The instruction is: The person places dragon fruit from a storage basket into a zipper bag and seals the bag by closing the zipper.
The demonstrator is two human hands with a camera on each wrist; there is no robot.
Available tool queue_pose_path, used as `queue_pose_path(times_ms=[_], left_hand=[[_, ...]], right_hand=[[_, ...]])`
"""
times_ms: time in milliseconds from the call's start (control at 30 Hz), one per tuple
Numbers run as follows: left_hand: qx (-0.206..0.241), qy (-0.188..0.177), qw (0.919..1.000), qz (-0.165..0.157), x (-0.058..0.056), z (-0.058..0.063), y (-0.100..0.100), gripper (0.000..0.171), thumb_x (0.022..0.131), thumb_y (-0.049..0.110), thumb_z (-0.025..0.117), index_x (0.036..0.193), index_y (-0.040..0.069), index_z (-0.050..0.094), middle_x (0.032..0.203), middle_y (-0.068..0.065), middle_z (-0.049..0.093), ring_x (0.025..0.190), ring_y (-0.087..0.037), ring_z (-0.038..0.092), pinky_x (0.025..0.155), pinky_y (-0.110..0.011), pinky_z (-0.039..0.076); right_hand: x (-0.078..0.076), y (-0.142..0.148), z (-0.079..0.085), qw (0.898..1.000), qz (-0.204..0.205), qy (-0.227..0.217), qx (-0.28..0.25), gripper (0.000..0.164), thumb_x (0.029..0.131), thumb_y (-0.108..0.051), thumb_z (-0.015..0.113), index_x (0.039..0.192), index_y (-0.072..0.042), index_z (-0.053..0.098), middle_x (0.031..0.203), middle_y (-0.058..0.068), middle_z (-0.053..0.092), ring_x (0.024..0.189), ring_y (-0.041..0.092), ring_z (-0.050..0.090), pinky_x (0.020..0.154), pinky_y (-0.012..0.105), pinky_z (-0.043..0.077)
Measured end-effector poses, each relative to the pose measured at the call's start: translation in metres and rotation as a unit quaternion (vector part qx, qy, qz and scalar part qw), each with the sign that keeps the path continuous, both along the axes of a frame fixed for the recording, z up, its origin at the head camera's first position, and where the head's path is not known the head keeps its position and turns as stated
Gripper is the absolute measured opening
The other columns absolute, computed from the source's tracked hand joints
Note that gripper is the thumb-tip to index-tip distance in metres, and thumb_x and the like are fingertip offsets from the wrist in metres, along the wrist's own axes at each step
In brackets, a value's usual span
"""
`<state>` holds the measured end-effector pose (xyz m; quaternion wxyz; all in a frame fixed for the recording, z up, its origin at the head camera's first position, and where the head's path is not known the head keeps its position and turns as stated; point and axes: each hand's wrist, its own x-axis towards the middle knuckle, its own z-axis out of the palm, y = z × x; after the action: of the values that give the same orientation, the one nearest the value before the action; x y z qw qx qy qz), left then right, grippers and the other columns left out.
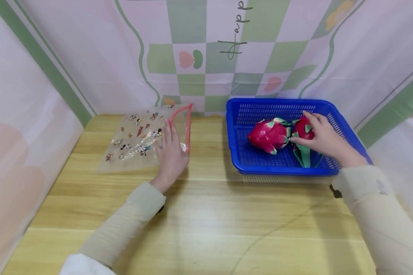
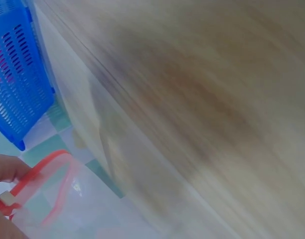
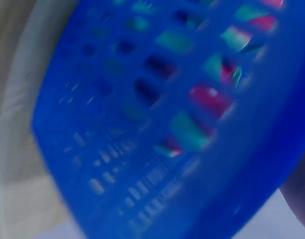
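Observation:
In the head view, a clear zip bag (image 1: 134, 133) with small cartoon prints and a red zip edge lies at the left, its mouth gaping towards the right. My left hand (image 1: 172, 152) holds the bag by that edge. The left wrist view shows finger and thumb on either side of the red zip (image 2: 35, 172), near its pale slider (image 2: 7, 198). Inside a blue basket (image 1: 278, 170) are two red dragon fruits with green tips. My right hand (image 1: 325, 139) grips the right dragon fruit (image 1: 304, 130), partly covering it; the left dragon fruit (image 1: 268, 136) lies beside it.
Both lie on a wooden table (image 1: 206, 214), with bare wood between bag and basket. A patterned curtain (image 1: 189, 34) closes off the back and sides. In the right wrist view the basket's slotted wall (image 3: 117, 104) blocks sight of the right fingers.

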<state>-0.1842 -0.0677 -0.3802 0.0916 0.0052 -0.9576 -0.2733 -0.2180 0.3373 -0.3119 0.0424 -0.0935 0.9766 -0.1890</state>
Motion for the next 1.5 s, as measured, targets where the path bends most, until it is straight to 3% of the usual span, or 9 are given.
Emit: queue_pose_path(times_ms=[267,533,767,867,1067,1200,1500], left_hand=[[-0.012,0.006,0.9999,-0.01,0.002,0.001,0.0,0.097,0.083,0.018,0.067,0.153,0.002,0.001,0.161,-0.009,-0.013,0.15,-0.033,0.002,0.114,-0.068,0.006],[-0.012,-0.006,0.9998,-0.017,0.002,0.001,0.001,0.096,0.083,0.016,0.065,0.152,0.001,0.0,0.16,-0.008,-0.014,0.15,-0.033,0.001,0.115,-0.065,0.004],[-0.007,-0.009,0.9997,-0.021,0.003,0.0,0.002,0.097,0.082,0.013,0.067,0.152,0.001,0.002,0.161,-0.009,-0.011,0.149,-0.034,0.004,0.116,-0.064,0.005],[-0.015,-0.007,0.9996,-0.021,0.003,-0.001,0.003,0.096,0.082,0.014,0.067,0.152,0.001,0.003,0.161,-0.01,-0.01,0.149,-0.035,0.005,0.116,-0.065,0.006],[-0.02,-0.003,0.9995,-0.022,0.003,-0.002,0.002,0.095,0.082,0.014,0.066,0.152,0.001,0.003,0.161,-0.011,-0.01,0.149,-0.035,0.004,0.115,-0.065,0.006],[-0.023,-0.006,0.9994,-0.025,0.001,-0.004,0.002,0.093,0.084,0.015,0.064,0.152,0.001,0.003,0.161,-0.011,-0.011,0.15,-0.034,0.002,0.116,-0.065,0.005],[-0.036,-0.007,0.9991,-0.024,0.0,-0.009,0.002,0.093,0.083,0.016,0.063,0.153,0.001,0.003,0.162,-0.011,-0.009,0.149,-0.035,0.004,0.115,-0.066,0.009]], right_hand=[[-0.016,-0.03,0.009,0.997,0.035,-0.057,0.045,0.11,0.081,-0.05,0.069,0.154,-0.006,-0.001,0.151,0.041,0.001,0.135,0.06,0.014,0.106,0.073,0.02],[-0.022,-0.044,-0.01,0.995,0.068,-0.048,0.062,0.109,0.077,-0.042,0.076,0.151,0.002,0.011,0.147,0.044,0.009,0.132,0.064,0.016,0.103,0.075,0.023],[-0.022,-0.048,-0.023,0.994,0.047,-0.088,0.047,0.121,0.075,-0.044,0.078,0.153,-0.007,-0.006,0.152,0.038,-0.005,0.133,0.065,0.011,0.1,0.075,0.027],[-0.022,-0.049,-0.027,0.994,0.04,-0.098,0.04,0.126,0.074,-0.041,0.079,0.152,-0.006,-0.015,0.152,0.038,-0.008,0.132,0.066,0.011,0.1,0.074,0.027],[-0.024,-0.051,-0.032,0.994,0.051,-0.078,0.054,0.13,0.07,-0.031,0.083,0.148,0.006,-0.015,0.151,0.039,-0.007,0.131,0.065,0.014,0.103,0.072,0.026],[-0.025,-0.051,-0.034,0.992,0.066,-0.057,0.088,0.131,0.067,-0.035,0.084,0.147,0.01,-0.01,0.151,0.039,0.0,0.13,0.065,0.02,0.102,0.071,0.029],[-0.024,-0.052,-0.037,0.988,0.07,-0.004,0.14,0.123,0.068,-0.042,0.081,0.151,0.002,0.001,0.147,0.04,0.014,0.118,0.063,0.037,0.093,0.07,0.04]])
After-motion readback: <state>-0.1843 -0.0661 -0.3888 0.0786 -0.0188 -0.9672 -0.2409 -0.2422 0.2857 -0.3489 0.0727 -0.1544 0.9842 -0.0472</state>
